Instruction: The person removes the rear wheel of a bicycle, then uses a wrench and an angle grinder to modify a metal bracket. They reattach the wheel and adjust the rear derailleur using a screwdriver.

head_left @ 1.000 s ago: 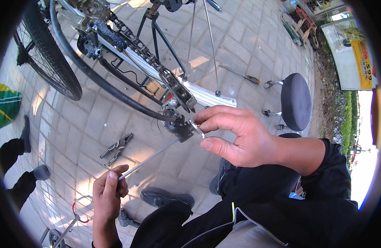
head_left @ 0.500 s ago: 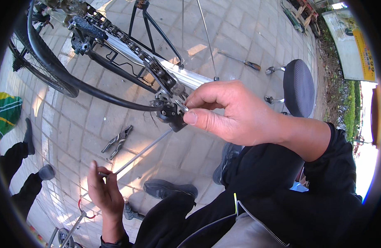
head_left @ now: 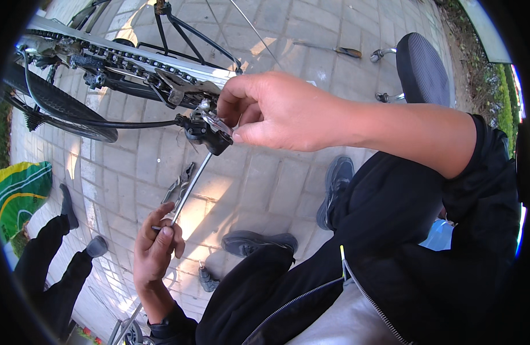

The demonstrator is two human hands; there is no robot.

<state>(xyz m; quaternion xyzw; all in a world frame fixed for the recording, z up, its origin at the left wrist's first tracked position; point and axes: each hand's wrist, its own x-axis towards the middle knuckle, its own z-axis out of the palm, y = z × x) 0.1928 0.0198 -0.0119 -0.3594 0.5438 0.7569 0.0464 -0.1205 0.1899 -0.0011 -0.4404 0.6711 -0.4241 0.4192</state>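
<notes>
A bicycle's rear derailleur (head_left: 206, 138) hangs at the end of a curved black cable housing (head_left: 139, 123), with the chain (head_left: 124, 54) running up and left from it. My right hand (head_left: 276, 112) is closed at the derailleur, thumb and fingers pinching a shiny metal part of it; the fingertips partly hide the contact. In my left hand (head_left: 155, 241), lower down, the bent end of a long L-shaped hex key (head_left: 191, 187) is gripped. Its shaft slants up to the underside of the derailleur, where the tip is hidden.
Pliers (head_left: 180, 183) lie on the paving behind the hex key. Farther off are a screwdriver (head_left: 346, 52) and a padded seat (head_left: 423, 72) with chrome legs. A dark tool (head_left: 207, 278) lies near my shoe. Another person's legs (head_left: 52, 247) and a green-yellow bag (head_left: 23, 192) are at left.
The view has shifted, and the bicycle shows farther left. My left hand has turned the hex key's bent end and sits closer to the pliers. My right hand stays at the derailleur.
</notes>
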